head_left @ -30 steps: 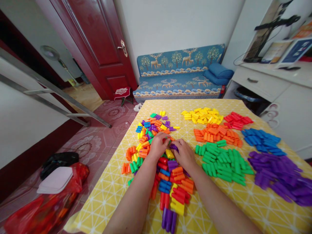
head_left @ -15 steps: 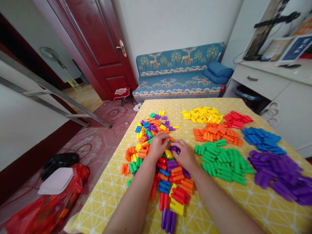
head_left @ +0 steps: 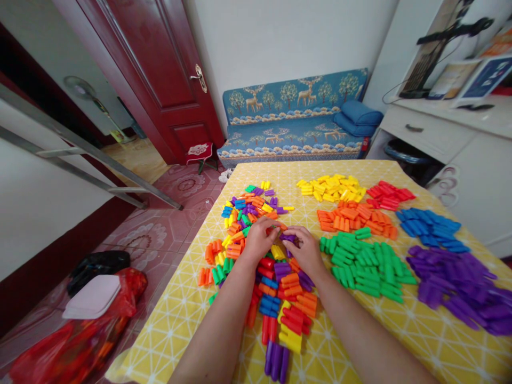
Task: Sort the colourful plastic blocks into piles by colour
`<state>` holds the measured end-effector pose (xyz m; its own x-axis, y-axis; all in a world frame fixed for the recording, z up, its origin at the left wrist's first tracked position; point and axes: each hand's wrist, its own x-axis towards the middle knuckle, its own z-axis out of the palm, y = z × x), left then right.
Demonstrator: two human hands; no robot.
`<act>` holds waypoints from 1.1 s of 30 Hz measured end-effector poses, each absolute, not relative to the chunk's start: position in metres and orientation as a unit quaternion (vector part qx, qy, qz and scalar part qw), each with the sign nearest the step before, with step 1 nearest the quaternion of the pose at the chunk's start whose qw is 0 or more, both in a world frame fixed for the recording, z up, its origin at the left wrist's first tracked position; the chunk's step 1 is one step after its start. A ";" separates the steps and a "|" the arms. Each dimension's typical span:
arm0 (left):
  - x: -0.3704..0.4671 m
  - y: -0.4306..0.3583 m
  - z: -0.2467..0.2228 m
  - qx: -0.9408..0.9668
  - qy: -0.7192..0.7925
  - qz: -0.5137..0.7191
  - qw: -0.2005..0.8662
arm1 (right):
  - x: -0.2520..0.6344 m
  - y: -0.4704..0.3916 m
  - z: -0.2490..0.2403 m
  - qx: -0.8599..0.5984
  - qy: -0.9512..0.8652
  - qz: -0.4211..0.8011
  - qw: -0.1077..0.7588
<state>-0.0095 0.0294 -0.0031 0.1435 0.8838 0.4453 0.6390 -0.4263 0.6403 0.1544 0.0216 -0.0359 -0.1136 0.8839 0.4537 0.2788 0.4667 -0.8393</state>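
Note:
A mixed heap of colourful ribbed plastic building blocks (head_left: 269,282) covers the middle and left of the table. Over its centre, my left hand (head_left: 261,239) has its fingers curled together, and whatever they hold is hidden; an orange block (head_left: 282,226) shows just beyond the fingertips. Close by on the right, my right hand (head_left: 306,249) pinches a purple block (head_left: 288,238) between thumb and fingers. Below both hands lie red, blue, orange and yellow blocks, with a purple block (head_left: 276,362) nearest me.
Single-colour piles stand on the right: yellow (head_left: 334,188), orange (head_left: 356,218), red (head_left: 390,196), green (head_left: 368,264), blue (head_left: 430,229) and purple (head_left: 460,288). A blue sofa (head_left: 292,140) stands behind the table (head_left: 160,341). Bags (head_left: 80,341) lie on the floor at left.
My right hand has shifted slightly, its fingers lifting a little, and the purple block in it has turned and shows more. The left hand stays nearly still.

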 end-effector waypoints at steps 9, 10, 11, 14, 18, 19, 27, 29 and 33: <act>-0.010 0.030 -0.004 0.741 0.514 0.405 0.152 | 0.155 0.024 -0.041 -0.420 -0.665 0.327 0.524; -0.010 0.030 -0.004 0.741 0.514 0.404 0.152 | 0.154 0.024 -0.041 -0.419 -0.665 0.326 0.525; -0.010 0.030 -0.004 0.741 0.514 0.403 0.152 | 0.154 0.024 -0.041 -0.419 -0.665 0.325 0.525; -0.010 0.030 -0.004 0.742 0.515 0.401 0.151 | 0.154 0.024 -0.040 -0.418 -0.666 0.324 0.526; -0.010 0.030 -0.004 0.741 0.517 0.401 0.150 | 0.154 0.024 -0.039 -0.418 -0.665 0.326 0.526; -0.010 0.030 -0.004 0.742 0.517 0.401 0.150 | 0.154 0.024 -0.040 -0.418 -0.666 0.326 0.526; -0.011 0.030 -0.004 0.741 0.518 0.400 0.151 | 0.154 0.024 -0.040 -0.415 -0.665 0.329 0.526; -0.011 0.030 -0.004 0.740 0.518 0.402 0.151 | 0.154 0.024 -0.040 -0.415 -0.665 0.330 0.525; -0.010 0.030 -0.004 0.739 0.517 0.405 0.150 | 0.154 0.024 -0.040 -0.416 -0.665 0.331 0.524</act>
